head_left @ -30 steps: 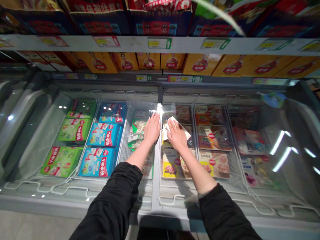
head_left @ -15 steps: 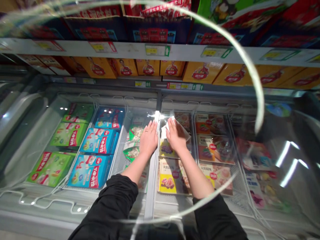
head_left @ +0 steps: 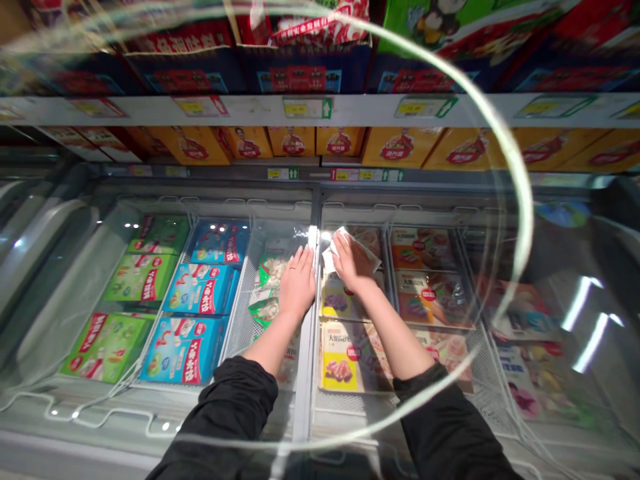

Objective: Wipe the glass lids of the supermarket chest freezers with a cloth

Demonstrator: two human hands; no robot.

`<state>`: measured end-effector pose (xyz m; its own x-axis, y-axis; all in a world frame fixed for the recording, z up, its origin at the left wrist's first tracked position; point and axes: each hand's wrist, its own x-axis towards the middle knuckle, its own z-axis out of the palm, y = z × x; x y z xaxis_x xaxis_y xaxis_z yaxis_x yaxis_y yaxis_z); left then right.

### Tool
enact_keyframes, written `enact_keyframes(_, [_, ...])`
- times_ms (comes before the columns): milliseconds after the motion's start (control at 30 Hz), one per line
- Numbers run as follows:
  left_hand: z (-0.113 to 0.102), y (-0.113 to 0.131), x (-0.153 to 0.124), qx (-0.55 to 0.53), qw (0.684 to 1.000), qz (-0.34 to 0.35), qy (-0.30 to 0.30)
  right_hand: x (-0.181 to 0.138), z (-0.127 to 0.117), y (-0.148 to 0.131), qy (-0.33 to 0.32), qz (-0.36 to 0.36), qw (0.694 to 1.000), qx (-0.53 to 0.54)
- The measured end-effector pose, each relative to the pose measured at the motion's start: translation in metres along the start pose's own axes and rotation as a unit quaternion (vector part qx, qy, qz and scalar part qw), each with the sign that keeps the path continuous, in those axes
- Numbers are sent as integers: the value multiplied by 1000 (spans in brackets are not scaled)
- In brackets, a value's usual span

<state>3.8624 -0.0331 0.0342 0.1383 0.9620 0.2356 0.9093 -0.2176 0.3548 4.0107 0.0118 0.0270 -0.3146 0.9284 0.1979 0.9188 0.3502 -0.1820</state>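
My left hand point(head_left: 299, 283) lies flat on the glass lid of a chest freezer, its fingers stretched out along the pale middle frame bar point(head_left: 303, 373). A ring shows on one finger. Just right of the bar, my right hand point(head_left: 350, 261) presses a thin white cloth point(head_left: 371, 260) against the glass. Corners of the cloth stick out on both sides of the fingers; the part under the palm is hidden. Beneath the glass, near my left hand, are green-and-white bags point(head_left: 273, 270). Yellow-and-brown food packs point(head_left: 337, 357) lie below my right hand.
Blue boxes point(head_left: 183, 350) and green boxes point(head_left: 107, 347) sit in wire baskets inside the freezer at left. Orange boxes point(head_left: 395, 147) stand on a shelf behind, under a price rail point(head_left: 250, 109). A blurred whitish ring point(head_left: 523, 200) curves across the view.
My right hand has shifted slightly up and left with the cloth, its wrist turned a little. My left hand stays on the frame bar. The view has tilted slightly.
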Motion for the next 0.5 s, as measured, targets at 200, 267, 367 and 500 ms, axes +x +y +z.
enact_keyframes(200, [2, -3, 1, -4, 1000, 4, -3, -33, -1, -19, -22, -2, 1000, -2])
enact_keyframes(267, [2, -3, 1, -10, 1000, 7, -4, -19, 2, -23, -42, -38, 998, 5])
enact_keyframes(367, [2, -4, 1, -14, 1000, 7, -10, 13, 5, -17, -43, -48, 998, 6])
enact_keyframes(500, [1, -3, 1, -10, 1000, 3, -22, 12, 2, 4, -7, 23, 1000, -5])
